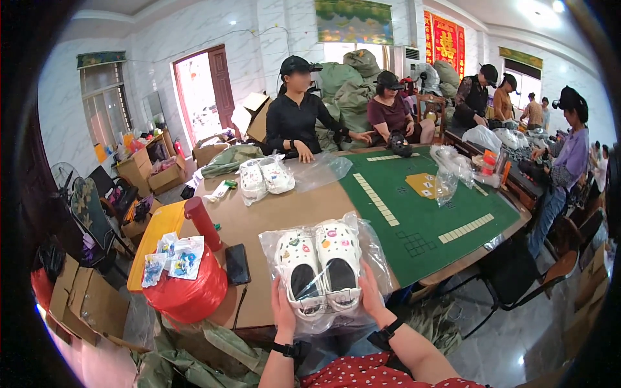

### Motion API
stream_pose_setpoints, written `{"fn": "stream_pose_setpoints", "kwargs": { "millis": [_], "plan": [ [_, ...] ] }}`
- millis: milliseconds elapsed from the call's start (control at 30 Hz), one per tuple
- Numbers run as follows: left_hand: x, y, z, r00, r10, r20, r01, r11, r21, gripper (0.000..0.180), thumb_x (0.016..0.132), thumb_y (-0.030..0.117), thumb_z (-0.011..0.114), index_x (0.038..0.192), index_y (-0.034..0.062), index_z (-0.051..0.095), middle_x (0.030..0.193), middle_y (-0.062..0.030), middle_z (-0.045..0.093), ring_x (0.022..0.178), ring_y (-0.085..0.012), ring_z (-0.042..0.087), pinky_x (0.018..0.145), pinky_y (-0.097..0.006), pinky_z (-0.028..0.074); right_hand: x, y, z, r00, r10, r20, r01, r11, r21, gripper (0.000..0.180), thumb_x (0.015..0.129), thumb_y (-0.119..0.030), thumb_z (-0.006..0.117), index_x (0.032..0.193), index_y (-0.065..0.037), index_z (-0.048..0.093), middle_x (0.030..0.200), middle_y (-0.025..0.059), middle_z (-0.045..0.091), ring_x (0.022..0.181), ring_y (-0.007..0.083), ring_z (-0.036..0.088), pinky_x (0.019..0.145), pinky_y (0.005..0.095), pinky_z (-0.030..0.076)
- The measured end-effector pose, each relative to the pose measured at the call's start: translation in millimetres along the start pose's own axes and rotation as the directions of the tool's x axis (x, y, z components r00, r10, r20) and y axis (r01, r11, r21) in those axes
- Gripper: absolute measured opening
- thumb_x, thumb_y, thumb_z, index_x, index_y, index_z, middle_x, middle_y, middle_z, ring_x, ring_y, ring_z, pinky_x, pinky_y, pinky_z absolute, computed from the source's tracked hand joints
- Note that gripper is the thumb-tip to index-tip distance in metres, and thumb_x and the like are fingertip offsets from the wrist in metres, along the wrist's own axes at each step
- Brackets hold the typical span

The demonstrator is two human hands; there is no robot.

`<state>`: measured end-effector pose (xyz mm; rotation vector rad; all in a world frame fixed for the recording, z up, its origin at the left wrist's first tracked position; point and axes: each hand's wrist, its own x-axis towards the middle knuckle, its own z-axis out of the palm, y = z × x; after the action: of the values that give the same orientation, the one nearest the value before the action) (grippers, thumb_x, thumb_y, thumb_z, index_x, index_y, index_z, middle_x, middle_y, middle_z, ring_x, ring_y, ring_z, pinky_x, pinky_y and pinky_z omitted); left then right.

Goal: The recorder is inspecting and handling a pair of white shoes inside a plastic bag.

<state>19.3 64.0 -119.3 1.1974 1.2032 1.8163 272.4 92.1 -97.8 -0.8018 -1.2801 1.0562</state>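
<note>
A pair of white clogs with small colourful charms lies inside a see-through plastic bag, at the near edge of the brown tabletop. My left hand grips the bagged clogs along their left side, and my right hand presses in from the right. Both sets of fingers curve round the bag, partly hidden by it. Left of the clogs are a dark phone and a red roll of plastic twine, with small packets of blue charms on top.
Another bagged pair of white clogs sits farther back, before a person in black. A dark red cylinder stands by the twine. Rightward, a green mat bears rows of pale tiles. A black chair stands at right; cardboard boxes at left.
</note>
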Motion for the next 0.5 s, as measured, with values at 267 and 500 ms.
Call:
{"fn": "stream_pose_setpoints", "kwargs": {
  "millis": [267, 500],
  "plan": [
    [-2.0, 1.4, -0.2, 1.000, -0.009, 0.004, 0.009, 1.000, -0.014, 0.053, 0.109, 0.027, 0.039, 0.148, -0.0085, 0.038, 0.150, -0.0182, 0.044, 0.138, -0.0246, 0.043, 0.115, -0.035, 0.033, 0.2, 3.2, 1.1, 1.000, 0.001, -0.031, -0.003, 0.999, -0.050, 0.074, 0.099, -0.041, 0.049, 0.155, 0.003, 0.028, 0.155, 0.0175, 0.037, 0.144, 0.0246, 0.033, 0.120, 0.0351, 0.021],
    [-3.2, 7.6, 4.3, 1.000, -0.021, 0.002, 0.021, 1.000, -0.002, 0.053, 0.106, 0.025, 0.040, 0.149, -0.0075, 0.037, 0.151, -0.0178, 0.043, 0.139, -0.0249, 0.041, 0.116, -0.035, 0.031, -0.9, 5.0, -0.9, 0.999, 0.039, -0.024, -0.039, 0.999, 0.004, 0.065, 0.100, -0.022, 0.050, 0.155, 0.004, 0.028, 0.159, 0.0170, 0.033, 0.147, 0.0253, 0.028, 0.121, 0.0345, 0.019]
  ]
}}
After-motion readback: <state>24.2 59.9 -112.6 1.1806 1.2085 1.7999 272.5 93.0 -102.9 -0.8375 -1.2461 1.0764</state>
